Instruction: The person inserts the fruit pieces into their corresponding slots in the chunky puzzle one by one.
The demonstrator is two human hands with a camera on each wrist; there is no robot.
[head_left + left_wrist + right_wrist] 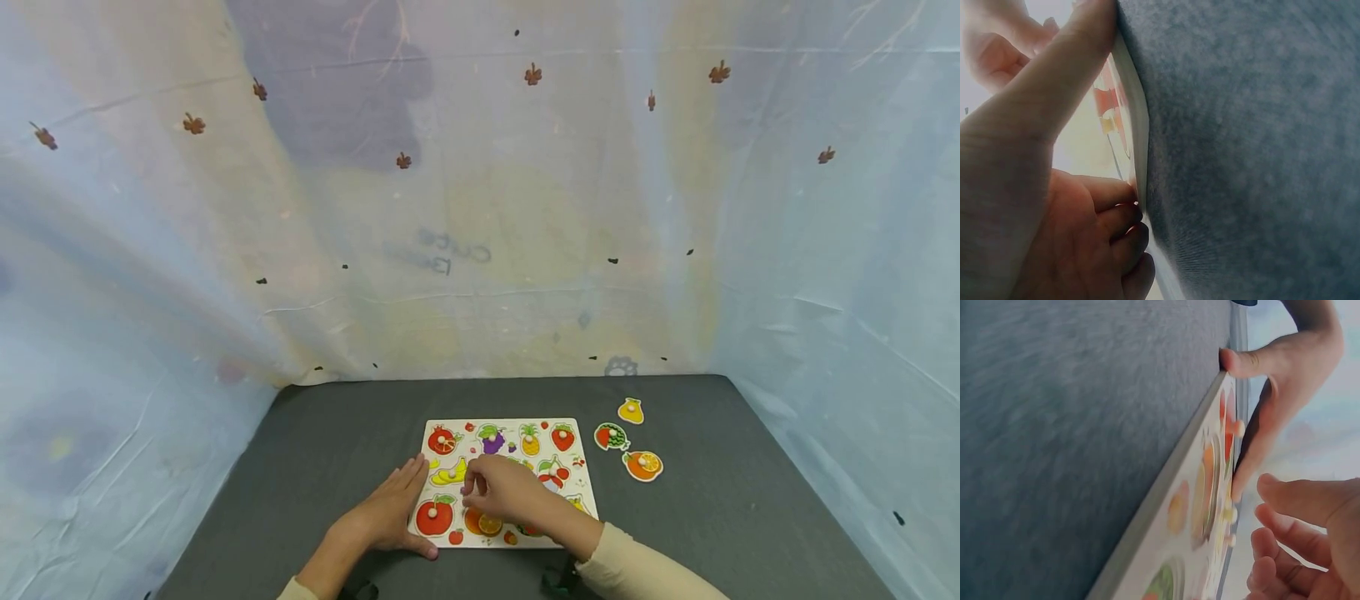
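A white fruit peg puzzle board (585, 489) lies flat on the dark table. My left hand (392, 506) rests along its left edge, fingers extended beside the rim and thumb at the near-left corner. Over the middle of the board hovers my right hand (504, 490), its fingers loosely bent. In the right wrist view the thumb (1297, 499) stands apart from the fingers, with nothing between them. Near this hand are the banana piece (448, 473) and the orange piece (482, 522). The apple piece (433, 518) sits close to the left thumb. The right hand covers part of the board's centre.
Right of the board lie three loose knobbed pieces: a yellow pear (632, 411), a watermelon (609, 437) and an orange-coloured fruit (642, 466). Pale patterned sheeting (495, 208) hangs behind and at both sides of the grey table (337, 433).
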